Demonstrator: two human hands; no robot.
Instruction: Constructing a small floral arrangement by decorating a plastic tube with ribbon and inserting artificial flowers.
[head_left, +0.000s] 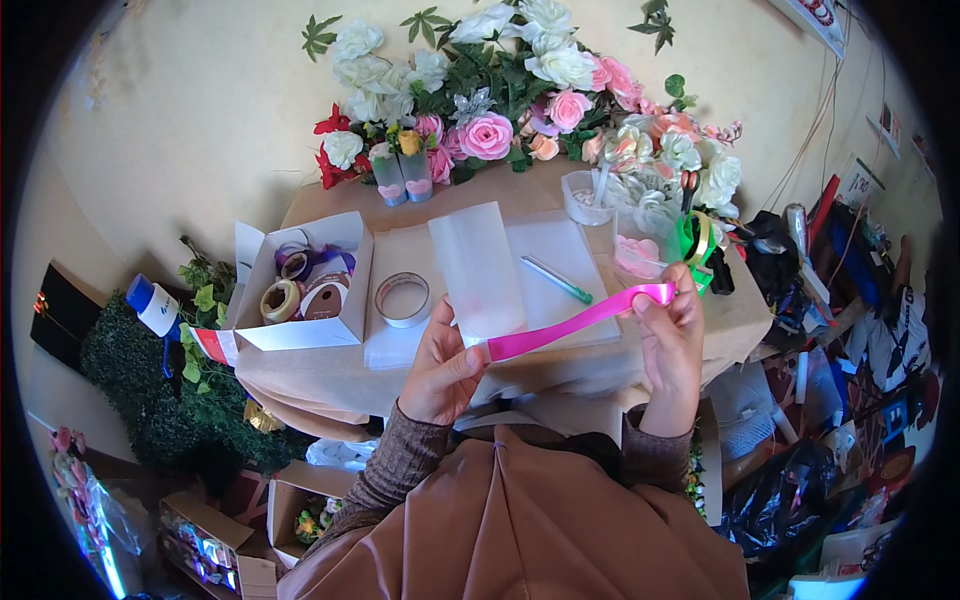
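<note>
My left hand (442, 367) grips the lower end of a translucent whitish sheet rolled into a tube (480, 270). A bright pink satin ribbon (570, 328) starts at the tube's lower edge, beside my left thumb. From there it stretches to the right, and my right hand (667, 330) pinches its other end between thumb and fingers. Whether the ribbon is fixed to the tube I cannot tell. Under the tube lie flat translucent sheets (559, 247) with a green-and-white pen-like cutter (556, 278) on top. A roll of tape (403, 299) rests left of the tube.
At left stands a white box (300, 339) of ribbon and tape rolls. Two small decorated tubes (403, 180) stand before artificial flowers (487, 97) along the wall. To the right are plastic tubs (587, 199), a green tape dispenser (694, 244) and scissors (688, 187).
</note>
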